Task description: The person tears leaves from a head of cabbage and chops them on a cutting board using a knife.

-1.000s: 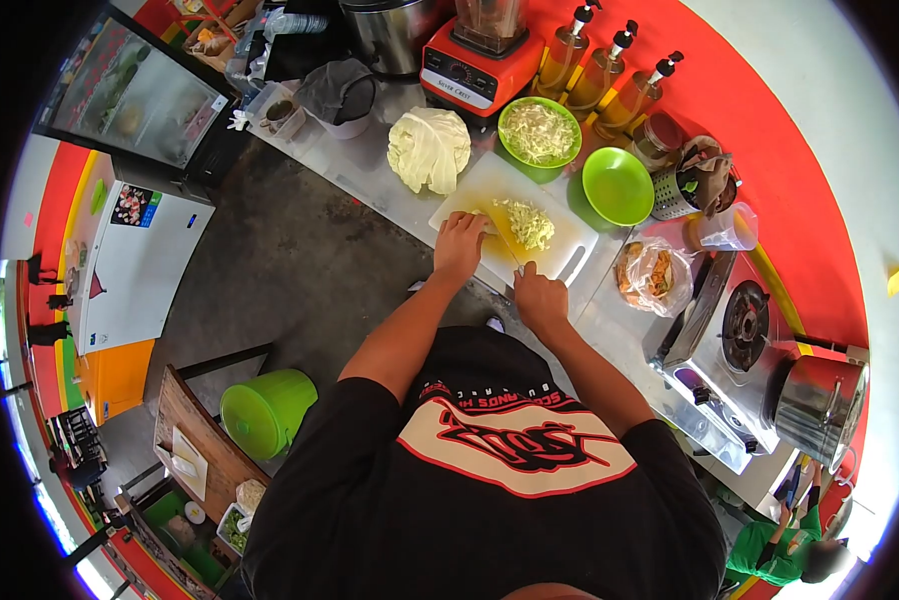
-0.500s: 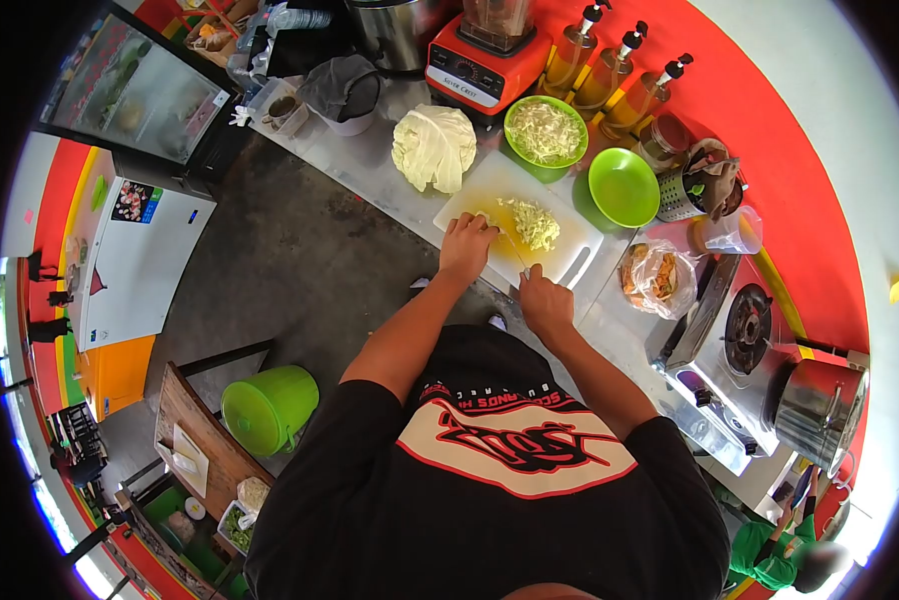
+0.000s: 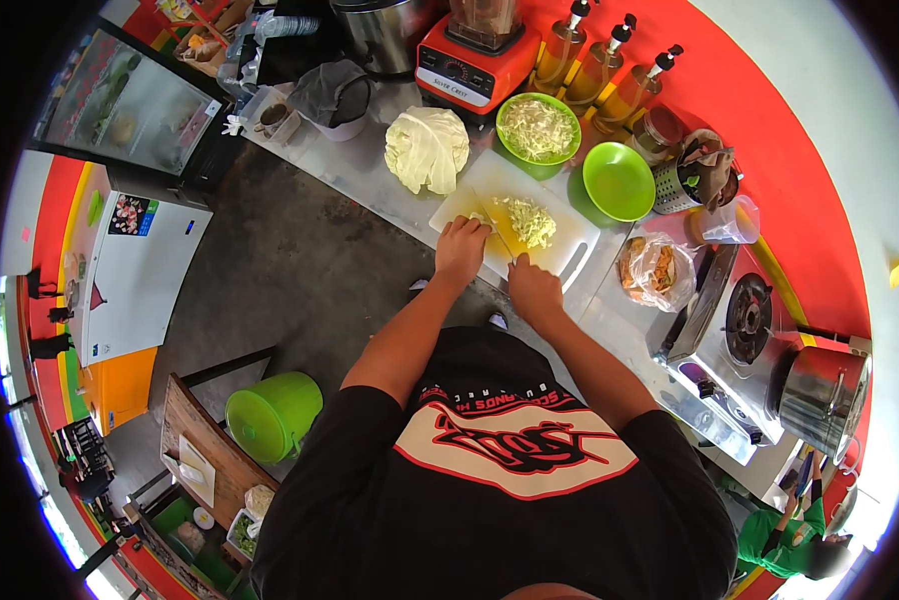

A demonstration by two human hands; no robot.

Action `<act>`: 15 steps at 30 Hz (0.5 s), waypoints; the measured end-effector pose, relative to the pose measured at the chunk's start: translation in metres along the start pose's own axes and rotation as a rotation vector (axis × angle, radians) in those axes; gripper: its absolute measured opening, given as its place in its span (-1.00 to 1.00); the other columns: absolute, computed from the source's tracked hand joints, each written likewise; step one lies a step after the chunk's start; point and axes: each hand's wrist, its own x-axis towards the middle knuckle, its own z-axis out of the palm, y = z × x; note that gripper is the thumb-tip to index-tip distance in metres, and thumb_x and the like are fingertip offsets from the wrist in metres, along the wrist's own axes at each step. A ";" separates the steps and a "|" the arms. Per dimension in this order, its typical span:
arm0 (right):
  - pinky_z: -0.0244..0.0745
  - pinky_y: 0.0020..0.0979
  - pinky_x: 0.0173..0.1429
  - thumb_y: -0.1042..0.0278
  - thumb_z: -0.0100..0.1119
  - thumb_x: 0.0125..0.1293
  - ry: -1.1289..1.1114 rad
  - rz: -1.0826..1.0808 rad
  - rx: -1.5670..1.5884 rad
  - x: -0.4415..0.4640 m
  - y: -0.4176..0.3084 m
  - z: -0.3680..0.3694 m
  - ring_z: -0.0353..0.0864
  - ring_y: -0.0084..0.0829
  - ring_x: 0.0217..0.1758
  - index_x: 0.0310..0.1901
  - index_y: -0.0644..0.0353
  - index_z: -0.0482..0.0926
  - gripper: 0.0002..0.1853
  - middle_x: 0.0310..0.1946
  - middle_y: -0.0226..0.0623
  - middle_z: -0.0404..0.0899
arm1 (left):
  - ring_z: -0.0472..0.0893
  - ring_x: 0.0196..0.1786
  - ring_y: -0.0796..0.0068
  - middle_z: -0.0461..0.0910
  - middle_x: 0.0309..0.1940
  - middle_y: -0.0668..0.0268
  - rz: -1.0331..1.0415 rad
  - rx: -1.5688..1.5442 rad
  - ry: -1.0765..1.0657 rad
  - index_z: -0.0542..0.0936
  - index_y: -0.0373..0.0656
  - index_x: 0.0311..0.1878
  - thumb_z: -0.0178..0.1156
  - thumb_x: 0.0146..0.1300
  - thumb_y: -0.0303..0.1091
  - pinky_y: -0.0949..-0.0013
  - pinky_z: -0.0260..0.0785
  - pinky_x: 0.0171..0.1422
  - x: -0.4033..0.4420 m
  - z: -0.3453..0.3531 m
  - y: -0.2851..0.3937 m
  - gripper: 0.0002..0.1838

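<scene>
On the white cutting board (image 3: 568, 226), my left hand (image 3: 463, 248) has its fingers curled down on a small pale piece of cabbage (image 3: 477, 217), mostly hidden under the fingertips. My right hand (image 3: 535, 288) is wrapped round the handle of a knife (image 3: 503, 238), whose thin blade lies close to the left fingertips. Just right of the blade sits a small heap of shredded cabbage (image 3: 531, 223). A large cut cabbage (image 3: 427, 150) rests beyond the board's left end. Behind the board is a green bowl of shredded cabbage (image 3: 538, 130), with an empty green bowl (image 3: 620, 182) beside it.
A red blender (image 3: 470, 62) and several pump bottles (image 3: 596, 70) line the wall. To the right are a plastic bag of food (image 3: 657, 272), a gas stove (image 3: 735, 335) and a steel pot (image 3: 823, 400). Another person in green (image 3: 782, 540) is at lower right.
My right hand and the knife have shifted slightly left and away from me, with the blade now angled nearer my left fingers. The whole view has moved a little; my left hand stays on the cabbage.
</scene>
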 end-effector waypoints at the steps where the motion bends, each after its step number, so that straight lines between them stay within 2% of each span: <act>1: 0.68 -0.01 -0.17 0.07 -0.03 0.59 -0.020 0.031 0.002 -0.002 0.000 0.005 0.80 0.01 -0.31 -0.09 0.23 0.47 -0.66 -0.41 -0.01 0.74 | 0.59 -0.01 0.27 0.64 -0.24 0.39 -0.004 -0.001 0.005 0.74 -0.04 -0.20 0.19 0.17 -0.45 0.18 0.46 0.12 0.001 0.000 0.000 -0.81; 7: 0.67 0.02 -0.15 0.04 -0.05 0.60 -0.021 0.004 0.004 0.014 -0.003 -0.007 0.79 0.03 -0.29 -0.07 0.22 0.46 -0.65 -0.38 0.00 0.75 | 0.60 -0.01 0.28 0.63 -0.25 0.39 0.002 0.003 -0.010 0.74 -0.05 -0.20 0.20 0.17 -0.45 0.19 0.47 0.12 -0.003 -0.001 0.000 -0.82; 15: 0.66 0.01 -0.10 0.03 -0.07 0.61 -0.022 0.060 0.043 0.021 -0.008 0.012 0.80 0.03 -0.25 -0.06 0.23 0.46 -0.63 -0.36 0.01 0.75 | 0.65 -0.06 0.27 0.66 -0.25 0.36 0.004 -0.033 0.036 0.72 -0.09 -0.22 0.23 0.14 -0.46 0.18 0.53 0.06 -0.001 -0.001 -0.001 -0.84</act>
